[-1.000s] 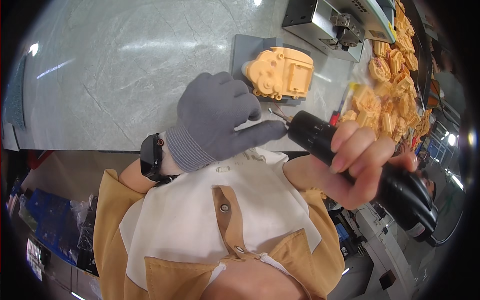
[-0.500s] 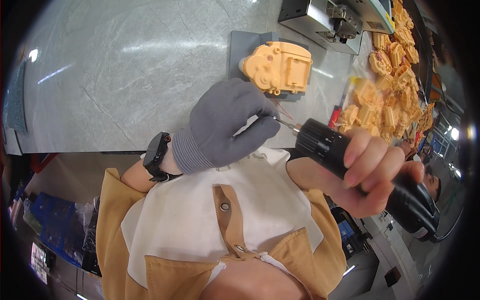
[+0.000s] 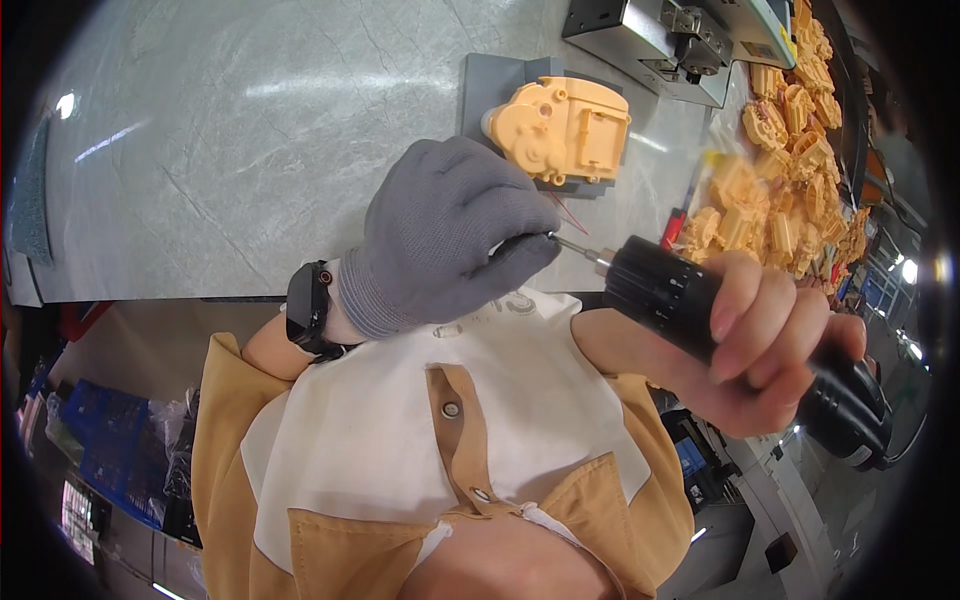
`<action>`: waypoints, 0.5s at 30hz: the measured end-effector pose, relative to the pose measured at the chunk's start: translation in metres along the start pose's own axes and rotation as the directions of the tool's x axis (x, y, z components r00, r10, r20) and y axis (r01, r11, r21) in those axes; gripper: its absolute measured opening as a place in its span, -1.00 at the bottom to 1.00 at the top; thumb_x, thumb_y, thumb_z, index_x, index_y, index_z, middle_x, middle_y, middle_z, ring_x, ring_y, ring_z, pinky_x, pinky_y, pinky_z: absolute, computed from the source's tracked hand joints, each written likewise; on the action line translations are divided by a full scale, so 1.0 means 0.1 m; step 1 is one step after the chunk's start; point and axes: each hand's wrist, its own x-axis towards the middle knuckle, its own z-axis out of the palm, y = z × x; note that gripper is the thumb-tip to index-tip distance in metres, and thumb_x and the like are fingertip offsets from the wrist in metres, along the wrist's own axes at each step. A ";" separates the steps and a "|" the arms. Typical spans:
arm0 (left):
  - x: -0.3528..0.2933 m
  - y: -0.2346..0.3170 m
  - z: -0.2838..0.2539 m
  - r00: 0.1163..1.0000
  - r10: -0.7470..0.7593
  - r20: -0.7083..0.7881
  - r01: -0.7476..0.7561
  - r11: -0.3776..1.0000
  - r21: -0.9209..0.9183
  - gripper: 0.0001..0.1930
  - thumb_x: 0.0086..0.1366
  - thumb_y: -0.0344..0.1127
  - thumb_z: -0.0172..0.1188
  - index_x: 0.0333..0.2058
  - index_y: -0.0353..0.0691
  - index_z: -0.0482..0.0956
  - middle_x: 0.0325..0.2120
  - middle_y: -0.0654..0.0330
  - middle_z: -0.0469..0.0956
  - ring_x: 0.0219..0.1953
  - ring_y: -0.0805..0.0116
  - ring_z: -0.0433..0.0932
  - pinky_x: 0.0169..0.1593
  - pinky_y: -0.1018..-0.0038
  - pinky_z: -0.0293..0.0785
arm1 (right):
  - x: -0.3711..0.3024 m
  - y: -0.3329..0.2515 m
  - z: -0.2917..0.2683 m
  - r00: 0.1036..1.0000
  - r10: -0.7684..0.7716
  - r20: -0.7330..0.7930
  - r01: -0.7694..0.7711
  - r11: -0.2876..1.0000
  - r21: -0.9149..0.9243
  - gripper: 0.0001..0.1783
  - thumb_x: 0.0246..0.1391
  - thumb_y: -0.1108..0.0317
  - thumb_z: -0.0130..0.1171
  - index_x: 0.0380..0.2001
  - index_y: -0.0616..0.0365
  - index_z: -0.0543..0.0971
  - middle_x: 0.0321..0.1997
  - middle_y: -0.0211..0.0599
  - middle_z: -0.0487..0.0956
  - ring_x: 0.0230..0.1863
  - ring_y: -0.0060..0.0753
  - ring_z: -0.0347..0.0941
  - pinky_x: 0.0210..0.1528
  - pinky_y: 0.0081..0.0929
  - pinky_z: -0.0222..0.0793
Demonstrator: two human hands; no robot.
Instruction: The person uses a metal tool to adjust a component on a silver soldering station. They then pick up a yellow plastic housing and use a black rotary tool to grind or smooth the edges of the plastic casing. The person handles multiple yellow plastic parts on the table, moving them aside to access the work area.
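My right hand [image 3: 765, 345], bare, is wrapped round a black electric screwdriver [image 3: 660, 285], whose thin metal bit points left. The grey-gloved left hand [image 3: 455, 235] pinches thumb and forefinger together right at the bit's tip. A tiny shiny piece shows between these fingertips, too small to name. Just beyond the left hand, an orange-yellow plastic housing [image 3: 555, 130] with round bosses and a rectangular recess rests on a grey fixture block [image 3: 480, 95]. Neither hand appears to touch the housing.
A grey marbled table [image 3: 230, 180] spreads ahead. Many similar orange plastic parts [image 3: 790, 150] are heaped along the right side, near a red-handled tool [image 3: 673, 228]. A metal-cased machine [image 3: 640, 50] stands at the back right. Behind the screwdriver's rear end runs a cord.
The screwdriver and my right hand have shifted slightly right. The left hand has turned a little and its thumb and forefinger have drawn closer together at the bit's tip.
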 end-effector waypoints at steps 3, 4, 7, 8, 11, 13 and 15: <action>-0.01 -0.01 -0.01 1.000 0.018 0.007 -0.019 0.998 0.057 -0.77 -0.05 -0.40 0.28 -0.35 -0.10 0.52 -0.40 0.30 0.52 -0.34 0.29 0.46 -0.23 0.38 0.30 | 0.00 0.01 -0.01 1.000 -0.002 0.019 0.002 1.000 -0.005 -0.64 0.03 0.43 -0.01 -0.05 0.18 0.33 -0.55 -0.51 0.29 -0.60 -0.60 0.26 -0.41 -0.54 0.17; -0.01 -0.01 -0.01 1.000 0.023 0.012 -0.023 0.997 0.076 -0.77 -0.05 -0.39 0.29 -0.34 -0.10 0.52 -0.39 0.30 0.52 -0.33 0.28 0.46 -0.22 0.38 0.30 | 0.00 0.02 -0.02 1.000 -0.004 0.025 0.004 1.000 -0.001 -0.64 0.03 0.43 -0.01 -0.05 0.19 0.33 -0.55 -0.51 0.29 -0.60 -0.60 0.26 -0.41 -0.53 0.17; -0.04 -0.02 0.01 0.998 0.067 -0.001 -0.066 0.992 0.111 -0.76 -0.04 -0.35 0.31 -0.33 -0.10 0.52 -0.37 0.31 0.52 -0.30 0.27 0.46 -0.19 0.37 0.30 | 0.02 -0.01 -0.04 0.998 0.032 0.051 -0.031 0.999 -0.009 -0.63 0.04 0.43 -0.02 -0.04 0.20 0.33 -0.56 -0.50 0.28 -0.60 -0.60 0.26 -0.41 -0.53 0.18; -0.04 -0.02 0.00 0.998 0.069 -0.001 -0.069 0.991 0.112 -0.76 -0.04 -0.35 0.31 -0.33 -0.10 0.53 -0.36 0.31 0.52 -0.29 0.27 0.45 -0.18 0.37 0.30 | 0.03 -0.01 -0.04 0.997 0.042 0.058 -0.041 0.999 -0.010 -0.63 0.04 0.43 -0.02 -0.03 0.20 0.33 -0.56 -0.51 0.28 -0.59 -0.60 0.26 -0.41 -0.53 0.18; -0.05 -0.02 0.00 0.997 0.080 0.005 -0.080 0.991 0.109 -0.76 -0.03 -0.35 0.30 -0.32 -0.10 0.53 -0.35 0.31 0.51 -0.26 0.25 0.45 -0.16 0.36 0.30 | 0.03 0.01 -0.04 0.996 0.056 0.068 -0.056 0.998 -0.007 -0.62 0.04 0.43 -0.01 -0.03 0.21 0.33 -0.56 -0.51 0.28 -0.59 -0.60 0.27 -0.42 -0.52 0.19; -0.05 -0.03 0.00 0.996 0.090 0.013 -0.090 0.991 0.099 -0.76 -0.03 -0.36 0.29 -0.32 -0.10 0.53 -0.35 0.31 0.51 -0.25 0.25 0.45 -0.16 0.36 0.31 | 0.05 0.02 -0.03 0.994 0.067 0.084 -0.066 0.998 -0.016 -0.62 0.04 0.43 -0.01 -0.03 0.21 0.34 -0.56 -0.51 0.28 -0.59 -0.61 0.27 -0.42 -0.52 0.19; -0.06 -0.06 0.00 0.996 0.087 0.015 -0.088 0.993 0.078 -0.75 -0.02 -0.37 0.28 -0.30 -0.10 0.52 -0.32 0.29 0.50 -0.25 0.23 0.45 -0.15 0.34 0.31 | 0.05 0.03 -0.04 0.992 0.071 0.101 -0.069 0.997 -0.027 -0.61 0.04 0.42 -0.01 -0.01 0.21 0.33 -0.56 -0.51 0.28 -0.59 -0.61 0.27 -0.43 -0.52 0.19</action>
